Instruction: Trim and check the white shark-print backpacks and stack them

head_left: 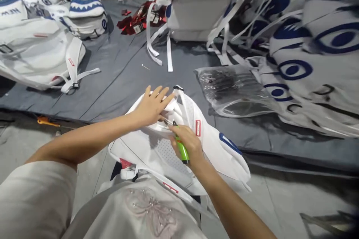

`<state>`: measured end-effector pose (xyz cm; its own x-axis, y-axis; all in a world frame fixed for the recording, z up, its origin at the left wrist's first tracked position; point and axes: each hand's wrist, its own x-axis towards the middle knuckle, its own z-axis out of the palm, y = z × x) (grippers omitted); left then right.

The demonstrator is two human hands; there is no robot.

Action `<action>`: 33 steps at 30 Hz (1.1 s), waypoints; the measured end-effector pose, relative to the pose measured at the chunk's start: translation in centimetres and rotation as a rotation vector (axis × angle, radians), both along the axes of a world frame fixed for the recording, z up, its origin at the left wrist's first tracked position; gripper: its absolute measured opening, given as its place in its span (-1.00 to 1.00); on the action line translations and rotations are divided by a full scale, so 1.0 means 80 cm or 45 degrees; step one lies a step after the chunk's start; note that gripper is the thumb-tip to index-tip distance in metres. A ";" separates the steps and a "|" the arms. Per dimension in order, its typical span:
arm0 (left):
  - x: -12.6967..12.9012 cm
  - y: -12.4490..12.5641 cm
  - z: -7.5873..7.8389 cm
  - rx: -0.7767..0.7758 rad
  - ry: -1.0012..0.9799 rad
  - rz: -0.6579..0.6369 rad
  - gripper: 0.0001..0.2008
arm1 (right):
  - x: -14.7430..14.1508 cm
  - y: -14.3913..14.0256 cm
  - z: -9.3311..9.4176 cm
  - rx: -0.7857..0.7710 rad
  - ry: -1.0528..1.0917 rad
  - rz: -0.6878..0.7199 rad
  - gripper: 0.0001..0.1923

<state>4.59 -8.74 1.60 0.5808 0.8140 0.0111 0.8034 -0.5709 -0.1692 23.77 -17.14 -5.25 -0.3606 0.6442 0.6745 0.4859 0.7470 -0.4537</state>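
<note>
Gripping one green lighter [181, 150], my right hand [187, 142] aims its tip at the white backpack [157, 145] lying on my lap; my left hand [151, 105], fingers spread, presses the fabric flat. Step, as I judge: singeing a loose thread. Next calls for a steady tip. One clear plastic bag [232, 91] lies beyond on the grey mat [117, 78].

top: pale off-white short-sleeved shirt [134, 213] | chest: faint pink flower embroidery [148, 203] with small pearl-like beads, at the middle of the shirt | sleeve [36, 198]: loose, plain, left of the embroidery, ending above the elbow | forearms: bare, no watch or rings visible
</note>
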 end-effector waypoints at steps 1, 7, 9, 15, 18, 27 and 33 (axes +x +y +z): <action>0.000 -0.002 0.001 -0.004 -0.005 0.037 -0.07 | 0.000 -0.001 0.002 -0.015 0.009 0.000 -0.60; 0.002 -0.002 0.003 -0.070 -0.059 0.129 -0.12 | 0.005 0.018 0.024 0.008 -0.339 -0.433 -0.67; 0.002 0.002 0.001 -0.086 -0.088 0.138 -0.14 | -0.002 0.034 0.034 -0.077 -0.560 -0.623 -0.60; 0.003 0.013 -0.011 -0.140 -0.116 0.200 -0.15 | -0.047 0.074 0.043 -0.239 -0.915 -0.775 -0.73; 0.002 0.015 -0.014 -0.153 -0.124 0.202 -0.14 | -0.059 0.077 0.041 -0.244 -1.023 -0.814 -0.64; 0.000 0.015 -0.021 -0.076 -0.142 0.072 0.05 | -0.038 0.072 0.035 -0.178 -0.973 -0.687 -0.61; 0.000 0.007 -0.014 -0.065 -0.157 0.100 -0.03 | 0.002 0.019 0.054 -0.022 -0.580 -0.375 -0.66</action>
<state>4.58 -8.16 0.49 0.5122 0.8581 0.0361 0.8587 -0.5109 -0.0392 23.97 -15.64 -0.95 -0.4165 0.7718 0.4805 0.8239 0.5438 -0.1593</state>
